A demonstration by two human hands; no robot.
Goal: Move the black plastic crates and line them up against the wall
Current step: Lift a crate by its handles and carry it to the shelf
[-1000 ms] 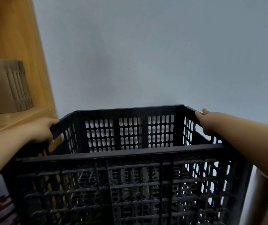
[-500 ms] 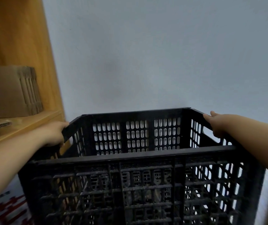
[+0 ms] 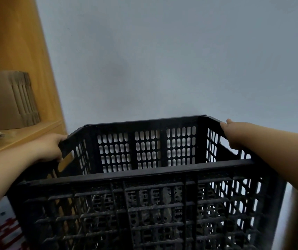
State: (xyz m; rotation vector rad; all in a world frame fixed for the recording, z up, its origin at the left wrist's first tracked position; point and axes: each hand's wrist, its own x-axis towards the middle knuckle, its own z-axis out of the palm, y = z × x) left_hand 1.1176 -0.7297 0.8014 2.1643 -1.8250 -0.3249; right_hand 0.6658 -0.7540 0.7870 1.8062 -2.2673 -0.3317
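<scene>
Now closer to the wall (image 3: 162, 60) than a second ago, shelf (image 3: 27, 134) sliding off left. Crate (image 3: 144, 177) carried, left hand (image 3: 49, 148) and right hand (image 3: 235, 136) clenched on side rims. Probably nearly ready to set down.

Single view, head-worn: the camera looked forward and slightly down, straight at a pale wall (image 3: 180, 60). It sat very near a black crate (image 3: 144, 177), whose near side filled the lower frame, with both forearms entering from the bottom corners. A wooden shelf (image 3: 27, 134) edged the left; no second view shared the scene.
</scene>
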